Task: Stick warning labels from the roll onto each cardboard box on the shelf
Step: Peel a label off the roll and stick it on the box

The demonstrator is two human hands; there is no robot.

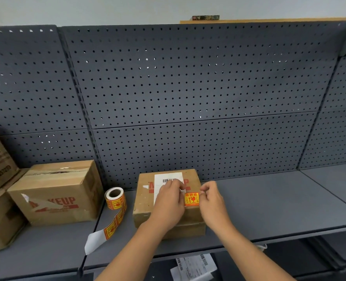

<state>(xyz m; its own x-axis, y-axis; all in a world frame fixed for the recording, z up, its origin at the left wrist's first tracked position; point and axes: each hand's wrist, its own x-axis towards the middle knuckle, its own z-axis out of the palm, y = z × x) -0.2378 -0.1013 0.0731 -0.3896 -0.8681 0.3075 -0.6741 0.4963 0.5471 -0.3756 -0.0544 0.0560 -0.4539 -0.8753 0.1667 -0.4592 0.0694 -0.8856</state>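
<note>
A person is sticking an orange warning label onto a cardboard box on a grey shelf.

The label is lying on the box's top, toward its three o'clock edge. The right hand is pinching the label's upper right corner in a fingertip grip. The left hand is curling at the label's left edge, and I cannot tell whether it is holding anything. The label roll is standing at the box's nine o'clock, its strip trailing toward seven. The next move is probably calling for smoothing the label flat, then peeling another for the second box farther toward nine.
</note>
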